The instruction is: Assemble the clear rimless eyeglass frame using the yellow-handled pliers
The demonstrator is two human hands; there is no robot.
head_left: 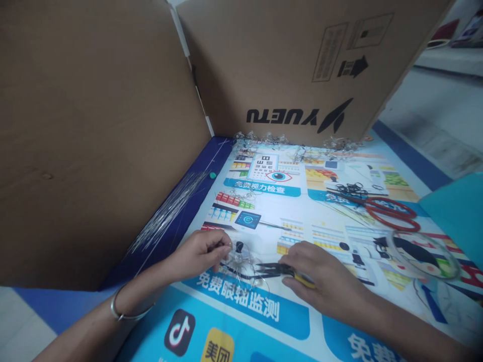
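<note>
Printed blue-and-white sheeting [222, 322] is spread across the work surface, and it is backed by a left cardboard panel [94, 125] at nine to ten o'clock and a right cardboard panel [279, 60] at one o'clock. Clear wirework [241, 264] is laid at six o'clock, between the two hands. By the left hand [202, 254], at seven o'clock, its near edge is met with thumb and fingertips brought together; whether a strand is pinched cannot be told. Pliers [279, 270] are clasped in the right hand [317, 276], at five o'clock, their jaws slightly parted and pointed at the wirework. Loose wires [169, 211] are bunched at eight o'clock. Clear clusters [269, 138] are lined up from twelve to two o'clock. Red-handled scissors [392, 212] are placed at three o'clock, beside tangled black loops [350, 189]; a clear round dish [422, 255] is seen at four o'clock
</note>
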